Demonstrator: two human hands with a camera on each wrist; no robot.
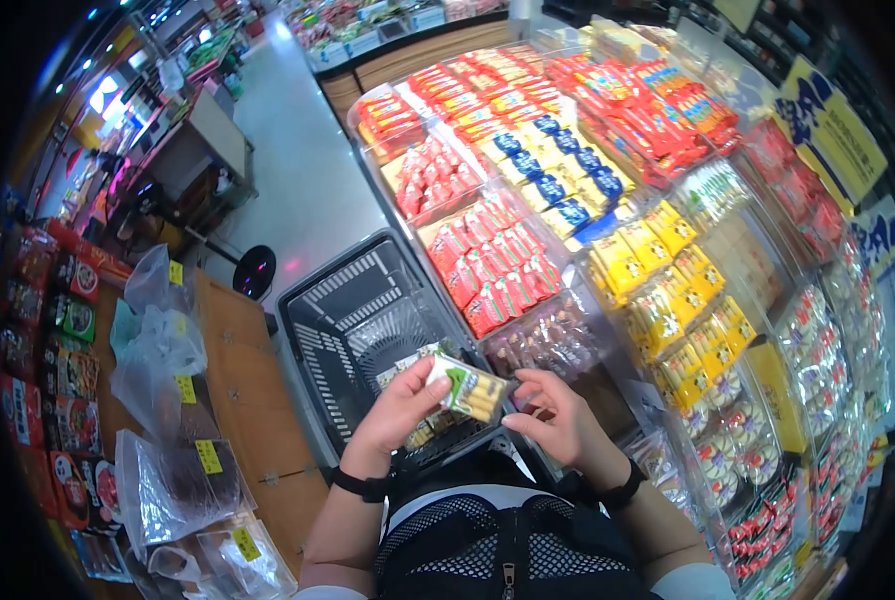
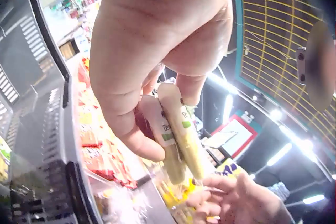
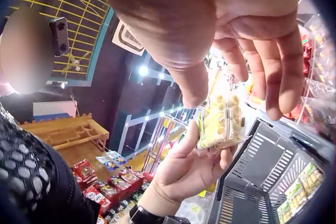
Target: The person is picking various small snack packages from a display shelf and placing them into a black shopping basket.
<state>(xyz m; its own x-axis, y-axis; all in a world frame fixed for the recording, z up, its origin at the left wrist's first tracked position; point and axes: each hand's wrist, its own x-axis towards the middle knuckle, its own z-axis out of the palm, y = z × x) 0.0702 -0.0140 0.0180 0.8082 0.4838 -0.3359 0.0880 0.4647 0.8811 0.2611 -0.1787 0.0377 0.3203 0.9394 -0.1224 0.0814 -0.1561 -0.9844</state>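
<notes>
A small clear packet of pale yellow sticks with a green and white label point(image 1: 475, 392) is pinched at its left edge by the left hand point(image 1: 399, 408), over the grey basket point(image 1: 317, 318). In the left wrist view the left hand point(image 2: 163, 40) grips the packet point(image 2: 176, 134) between thumb and fingers. The right hand point(image 1: 557, 418) is at the packet's right end, fingers loosely bent; in the right wrist view the right hand point(image 3: 210, 29) has its fingers spread above the packet point(image 3: 220, 121), and whether the thumb touches it cannot be told. Similar packets point(image 3: 302, 192) lie in the basket.
Right of the basket, a sloped display holds red packets point(image 1: 492, 262), yellow packets point(image 1: 682, 330) and dark blue ones point(image 1: 567, 170) in clear bins. On the left stands a wooden shelf point(image 1: 252, 380) with plastic bags point(image 1: 167, 350). A grey aisle floor point(image 1: 302, 150) runs ahead.
</notes>
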